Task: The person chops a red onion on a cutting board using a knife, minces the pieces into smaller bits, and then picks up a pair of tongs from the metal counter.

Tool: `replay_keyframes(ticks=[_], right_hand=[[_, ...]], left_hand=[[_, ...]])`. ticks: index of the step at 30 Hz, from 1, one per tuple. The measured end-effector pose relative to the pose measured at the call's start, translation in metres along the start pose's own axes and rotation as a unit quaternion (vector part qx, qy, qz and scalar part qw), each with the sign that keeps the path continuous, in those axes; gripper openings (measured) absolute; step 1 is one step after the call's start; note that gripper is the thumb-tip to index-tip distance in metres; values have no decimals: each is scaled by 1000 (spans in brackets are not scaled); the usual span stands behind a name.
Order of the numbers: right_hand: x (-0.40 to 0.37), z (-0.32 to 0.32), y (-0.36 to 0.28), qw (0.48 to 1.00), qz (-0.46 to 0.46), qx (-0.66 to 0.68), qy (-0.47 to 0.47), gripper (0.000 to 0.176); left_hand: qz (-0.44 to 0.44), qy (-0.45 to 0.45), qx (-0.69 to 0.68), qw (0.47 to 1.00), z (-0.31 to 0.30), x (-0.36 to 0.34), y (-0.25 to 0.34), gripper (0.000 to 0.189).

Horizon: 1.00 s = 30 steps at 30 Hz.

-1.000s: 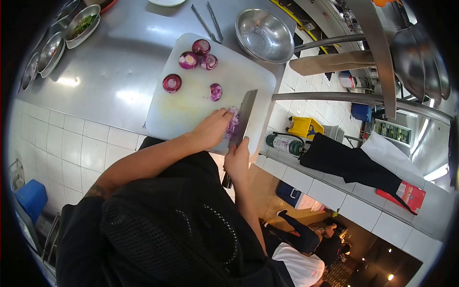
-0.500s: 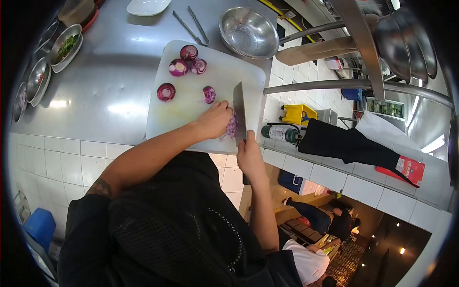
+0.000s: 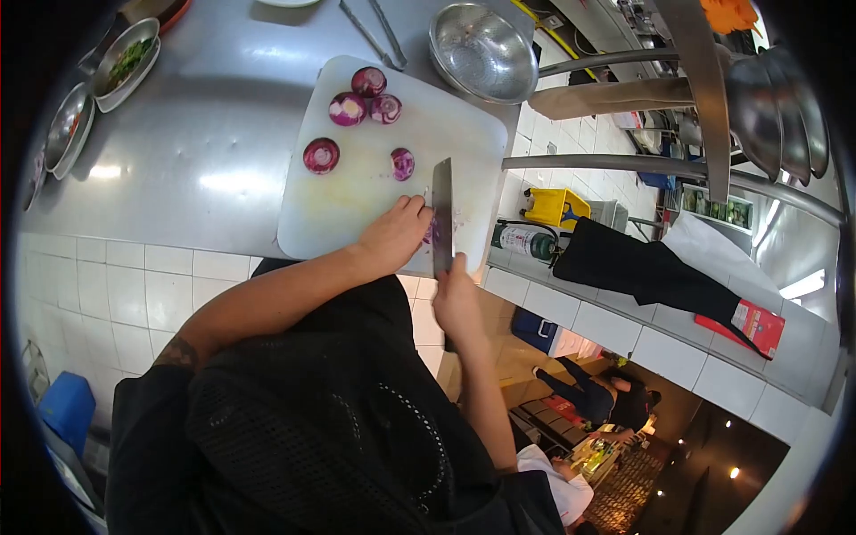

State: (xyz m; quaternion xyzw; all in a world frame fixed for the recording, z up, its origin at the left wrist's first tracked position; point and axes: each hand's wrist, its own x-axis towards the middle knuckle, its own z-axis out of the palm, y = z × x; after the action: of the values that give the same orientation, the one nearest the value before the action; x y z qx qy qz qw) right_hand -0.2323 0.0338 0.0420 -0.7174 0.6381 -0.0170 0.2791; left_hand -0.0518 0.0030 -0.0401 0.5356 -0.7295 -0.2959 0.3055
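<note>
My right hand [image 3: 457, 299] is closed around the handle of a cleaver [image 3: 443, 214], its broad blade upright over the white cutting board [image 3: 357, 214]. Just left of the blade, my left hand [image 3: 399, 234] presses curled fingers down on a piece of red onion [image 3: 428, 234], mostly hidden by the fingers and blade. Small chopped bits lie around the blade. A cut onion piece [image 3: 402, 164] rests above my left hand. Farther up the board are a peeled red onion [image 3: 321, 155] and a group of three onions [image 3: 348, 109].
A steel colander [image 3: 484, 52] and metal tongs [image 3: 379, 36] lie beyond the board. Bowls with chopped greens [image 3: 129, 67] stand at the far left of the steel counter [image 3: 196, 134]. A metal rail [image 3: 606, 163] runs at the right. Other people [image 3: 615, 397] are below right.
The cleaver has shifted slightly left, nearer my left fingers, and covers more of the chopped onion. The view has moved, so the board and onions appear a little farther right and up.
</note>
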Motion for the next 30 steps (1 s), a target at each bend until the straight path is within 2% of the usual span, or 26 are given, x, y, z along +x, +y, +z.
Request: replay_keyframes(ticks=[3,6,8,9,10,11,12,13,15,16,17,20,21,22,23,24,26,28,29,30], right_hand=[[24,6,-3,999,-31,33,20,24],[29,-23,-12,999,-26,28,-34,22],[21,-15,-5,994,-65,82,-15,20],[27,10,3,996,-63,67,6,21],[34,19,-13,985,-141,70,71,20],[43,8,-19,993,-16,115,-15,26],[40,-20,-51,976,117,157,-99,32],[34,-25,-43,974,123,160,-102,32],[38,-37,-38,981,75,143,-111,20],[42,-18,-25,981,73,139,-113,20],[50,19,2,990,-34,133,-23,22],[72,39,21,963,-226,98,106,30],[65,24,5,985,-97,141,23,34],[64,12,-5,981,28,182,-60,37],[60,12,2,981,27,183,-53,37],[49,18,16,983,-56,173,-6,37],[32,28,28,977,-138,160,38,37],[17,33,18,983,-85,149,62,39],[18,27,15,988,-5,152,22,40],[19,13,4,987,-1,156,25,40]], left_hand=[[18,17,13,1000,3,-1,-4,40],[24,18,14,999,7,2,-3,40],[29,1,-3,1000,7,-4,-2,40],[38,29,2,999,13,-5,-5,40],[30,36,5,999,8,-5,-4,40],[34,24,15,999,5,-3,-3,38],[41,5,23,999,5,-8,-2,37],[39,-2,20,999,10,-14,1,37],[32,19,8,999,10,-8,-3,34],[29,23,7,999,10,-8,-2,34],[21,23,0,1000,10,-8,-1,35],[15,18,-1,1000,9,-5,-5,36],[16,10,-2,1000,11,-6,-3,36],[24,9,0,1000,11,-5,-3,36],[20,23,-30,999,11,-6,-3,36],[12,37,-60,997,9,-7,-3,35],[7,57,-40,998,2,-9,1,33],[2,70,-21,997,-1,-12,3,32],[-20,46,-13,999,-4,-9,4,32],[-41,18,-6,999,-5,-9,4,33]])
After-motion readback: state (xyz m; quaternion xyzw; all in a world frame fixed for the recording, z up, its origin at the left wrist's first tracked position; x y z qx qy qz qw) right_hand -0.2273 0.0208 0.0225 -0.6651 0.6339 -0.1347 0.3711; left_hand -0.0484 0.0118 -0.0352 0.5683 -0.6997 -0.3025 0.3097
